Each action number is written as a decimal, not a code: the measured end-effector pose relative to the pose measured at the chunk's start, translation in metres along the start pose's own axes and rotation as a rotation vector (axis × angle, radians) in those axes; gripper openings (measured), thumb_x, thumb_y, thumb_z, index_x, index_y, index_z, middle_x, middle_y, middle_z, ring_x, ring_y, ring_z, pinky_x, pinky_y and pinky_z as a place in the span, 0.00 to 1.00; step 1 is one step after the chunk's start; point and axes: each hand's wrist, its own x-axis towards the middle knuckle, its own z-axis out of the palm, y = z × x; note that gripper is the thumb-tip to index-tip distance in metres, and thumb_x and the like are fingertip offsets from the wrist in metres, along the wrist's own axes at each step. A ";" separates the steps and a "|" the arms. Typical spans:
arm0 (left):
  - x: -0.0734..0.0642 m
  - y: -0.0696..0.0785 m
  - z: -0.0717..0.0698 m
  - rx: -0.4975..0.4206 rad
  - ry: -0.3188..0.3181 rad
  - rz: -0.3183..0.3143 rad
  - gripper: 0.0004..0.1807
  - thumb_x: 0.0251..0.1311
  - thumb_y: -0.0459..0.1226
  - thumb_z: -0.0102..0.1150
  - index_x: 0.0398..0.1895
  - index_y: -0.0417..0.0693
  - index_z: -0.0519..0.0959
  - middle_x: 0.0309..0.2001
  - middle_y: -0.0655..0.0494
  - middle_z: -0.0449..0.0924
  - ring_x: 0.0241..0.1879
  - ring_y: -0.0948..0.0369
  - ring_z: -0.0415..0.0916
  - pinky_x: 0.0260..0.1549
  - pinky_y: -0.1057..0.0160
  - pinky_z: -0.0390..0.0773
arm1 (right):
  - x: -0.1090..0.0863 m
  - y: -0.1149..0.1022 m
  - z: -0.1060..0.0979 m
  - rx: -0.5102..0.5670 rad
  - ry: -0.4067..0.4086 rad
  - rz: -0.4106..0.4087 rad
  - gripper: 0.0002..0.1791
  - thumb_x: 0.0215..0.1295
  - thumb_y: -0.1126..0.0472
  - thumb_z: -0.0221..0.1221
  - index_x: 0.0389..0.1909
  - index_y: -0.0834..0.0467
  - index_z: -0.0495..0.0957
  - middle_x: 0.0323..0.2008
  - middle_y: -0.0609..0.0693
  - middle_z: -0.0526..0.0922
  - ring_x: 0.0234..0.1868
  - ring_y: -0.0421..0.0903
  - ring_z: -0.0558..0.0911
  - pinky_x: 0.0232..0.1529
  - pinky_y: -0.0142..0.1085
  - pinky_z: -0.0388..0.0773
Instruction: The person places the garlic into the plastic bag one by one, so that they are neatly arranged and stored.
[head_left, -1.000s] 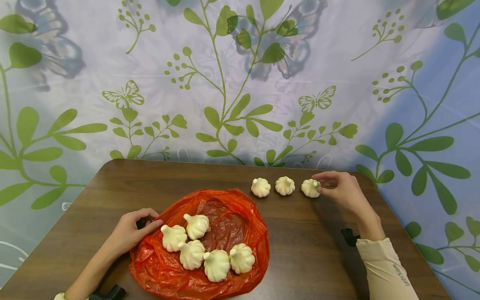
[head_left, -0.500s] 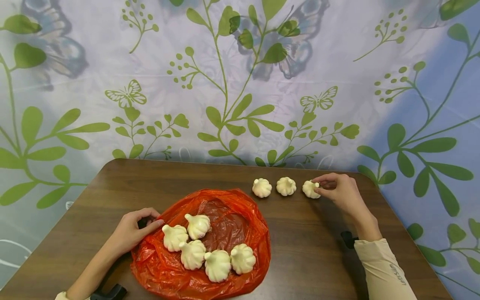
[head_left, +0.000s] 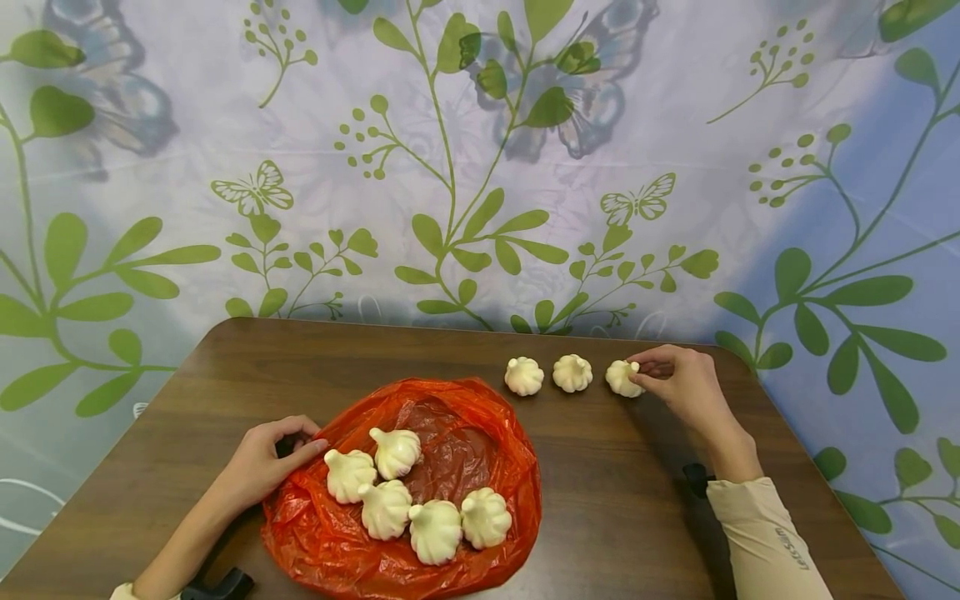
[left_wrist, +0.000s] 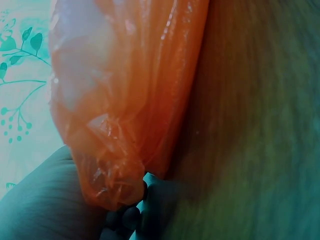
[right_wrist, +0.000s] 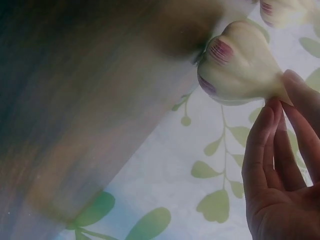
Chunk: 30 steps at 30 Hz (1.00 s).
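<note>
My right hand (head_left: pixel 686 385) pinches the stem of a garlic bulb (head_left: pixel 622 378) at the right end of a row of three on the table. The right wrist view shows thumb and fingertips on the stem of this pale garlic bulb (right_wrist: pixel 240 65), which has purple streaks. At the left, my left hand (head_left: pixel 262 458) grips the edge of a red plastic bag (head_left: pixel 517 467), whose mouth is spread wide. Inside the bag lie several garlic bulbs (head_left: pixel 435 532). Crumpled red film bunches beside the left hand (left_wrist: pixel 45 200) in the left wrist view.
Two other garlic bulbs, a left one (head_left: pixel 523 377) and a middle one (head_left: pixel 572 372), stand near the far edge of the brown wooden table (head_left: pixel 600 517). Behind the table hangs a leaf-and-butterfly patterned cloth (head_left: pixel 315 167). Dark wrist mounts sit by both forearms.
The view shifts slightly at first. My right hand stays on the stem of the right-end garlic bulb, with only a tiny movement. The left hand and the bag hold still.
</note>
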 end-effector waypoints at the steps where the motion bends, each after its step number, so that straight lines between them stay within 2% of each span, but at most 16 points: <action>1: 0.000 0.000 0.000 0.000 0.000 0.001 0.05 0.67 0.40 0.71 0.36 0.63 0.85 0.26 0.65 0.75 0.28 0.67 0.71 0.28 0.67 0.71 | 0.000 -0.001 -0.001 -0.003 0.002 -0.003 0.13 0.55 0.68 0.78 0.42 0.60 0.91 0.36 0.55 0.91 0.35 0.55 0.92 0.33 0.19 0.77; 8: 0.000 0.002 -0.001 -0.002 0.001 -0.002 0.04 0.67 0.40 0.71 0.36 0.62 0.85 0.27 0.65 0.76 0.28 0.67 0.71 0.28 0.67 0.72 | 0.001 -0.014 -0.016 -0.016 0.051 -0.015 0.11 0.57 0.64 0.78 0.41 0.56 0.92 0.34 0.53 0.91 0.33 0.50 0.91 0.33 0.17 0.76; 13: 0.000 0.001 -0.001 -0.005 -0.001 -0.007 0.04 0.67 0.40 0.71 0.36 0.61 0.85 0.27 0.64 0.76 0.28 0.67 0.71 0.29 0.67 0.72 | 0.001 -0.026 -0.029 0.001 0.086 -0.032 0.12 0.57 0.63 0.78 0.43 0.56 0.91 0.34 0.53 0.92 0.31 0.35 0.89 0.34 0.15 0.75; 15: 0.000 0.001 -0.001 -0.005 0.002 -0.008 0.04 0.67 0.40 0.72 0.36 0.62 0.85 0.27 0.64 0.76 0.28 0.67 0.71 0.29 0.67 0.72 | 0.001 -0.028 -0.031 0.004 0.081 -0.034 0.12 0.59 0.63 0.78 0.44 0.57 0.91 0.35 0.53 0.92 0.32 0.32 0.88 0.33 0.16 0.76; 22: 0.000 0.000 -0.001 0.003 0.007 -0.005 0.05 0.67 0.40 0.72 0.35 0.63 0.84 0.27 0.65 0.76 0.28 0.67 0.71 0.28 0.67 0.71 | 0.002 -0.035 -0.031 0.002 0.060 -0.033 0.11 0.62 0.61 0.76 0.45 0.57 0.91 0.38 0.54 0.92 0.34 0.42 0.91 0.33 0.18 0.77; 30: 0.001 0.000 -0.001 0.008 0.005 0.003 0.06 0.67 0.40 0.72 0.35 0.63 0.84 0.26 0.65 0.76 0.27 0.67 0.71 0.28 0.67 0.71 | 0.004 -0.050 -0.036 0.021 0.081 -0.064 0.11 0.62 0.60 0.76 0.44 0.56 0.91 0.36 0.51 0.92 0.32 0.28 0.86 0.34 0.19 0.78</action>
